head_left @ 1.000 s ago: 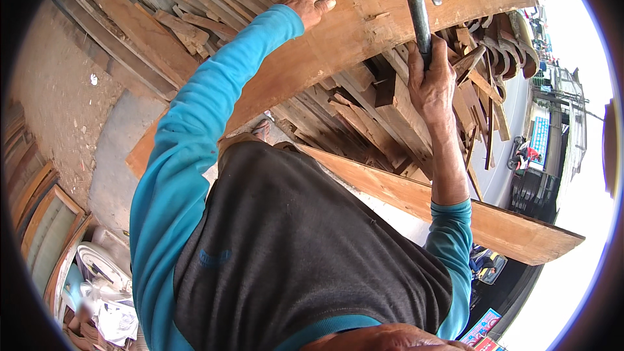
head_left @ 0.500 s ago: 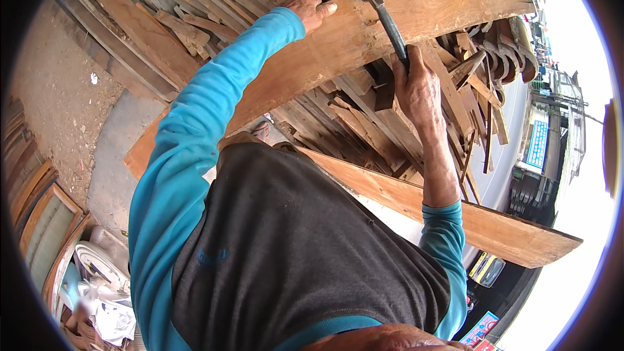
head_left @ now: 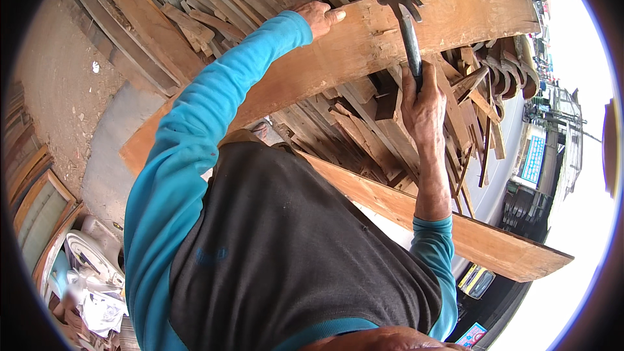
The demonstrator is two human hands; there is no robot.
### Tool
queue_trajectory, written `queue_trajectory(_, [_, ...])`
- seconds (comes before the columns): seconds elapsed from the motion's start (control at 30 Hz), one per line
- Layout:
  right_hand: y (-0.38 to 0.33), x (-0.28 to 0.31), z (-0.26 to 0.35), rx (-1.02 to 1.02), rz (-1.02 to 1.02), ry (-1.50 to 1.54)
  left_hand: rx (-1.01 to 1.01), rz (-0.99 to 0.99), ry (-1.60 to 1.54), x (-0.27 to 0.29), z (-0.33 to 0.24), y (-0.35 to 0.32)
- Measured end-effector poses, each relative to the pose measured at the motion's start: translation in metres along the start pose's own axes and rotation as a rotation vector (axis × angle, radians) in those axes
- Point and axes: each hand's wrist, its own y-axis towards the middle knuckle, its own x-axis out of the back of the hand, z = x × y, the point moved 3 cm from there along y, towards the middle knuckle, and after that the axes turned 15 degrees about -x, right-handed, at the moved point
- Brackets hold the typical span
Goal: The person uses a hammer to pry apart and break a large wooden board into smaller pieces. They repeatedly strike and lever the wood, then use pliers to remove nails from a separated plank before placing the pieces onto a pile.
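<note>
A long, wide wooden board [head_left: 344, 49] stretches across in front of me, rising from lower left to upper right. My left hand [head_left: 318, 18] grips its far edge, thumb lying on the face and the other fingers partly hidden behind that edge. In my right hand [head_left: 426, 101] is a claw hammer [head_left: 408, 29], its dark handle wrapped by my fingers. The hammer's head and split claw appear over the board's face, near a rough, chipped patch. Whether the head touches the wood I cannot tell.
Heaped scrap timber [head_left: 364, 133] lies beneath and beyond the board. A second long plank [head_left: 500, 244] runs past my right forearm. Framed panels [head_left: 45, 205] lean at the left, near white plastic items [head_left: 97, 266]. A street with a yellow vehicle [head_left: 478, 281] shows at the right.
The hammer has turned, so its claw now shows more clearly, and its head sits slightly farther right. My left hand keeps its hold on the board's edge. The whole view has shifted slightly.
</note>
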Motion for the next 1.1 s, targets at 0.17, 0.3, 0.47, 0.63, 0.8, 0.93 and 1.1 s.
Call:
queue_trajectory(0.17, [-0.019,0.021,0.024,0.199,-0.197,0.108,-0.021,0.002,-0.037,-0.006,0.008,-0.002])
queue_trajectory(0.3, [-0.023,0.01,-0.002,0.358,-0.193,-0.053,-0.003,0.022,-0.041,-0.002,-0.005,-0.006])
queue_trajectory(0.47, [0.001,0.02,-0.023,0.545,-0.167,-0.487,-0.005,0.043,0.005,0.004,-0.004,-0.002])
queue_trajectory(0.63, [0.057,0.039,-0.02,0.72,-0.308,-0.689,-0.088,-0.057,-0.005,-0.008,0.013,0.003])
queue_trajectory(0.8, [0.06,0.044,-0.015,0.934,-0.278,-0.743,-0.004,0.061,-0.027,0.0,-0.003,-0.005])
queue_trajectory(0.93, [0.076,0.055,-0.012,0.99,-0.275,-0.8,-0.002,0.035,-0.026,0.0,-0.01,-0.011])
queue_trajectory(1.1, [0.074,0.055,-0.01,0.682,-0.182,-0.508,0.012,0.019,-0.007,0.001,-0.007,-0.009])
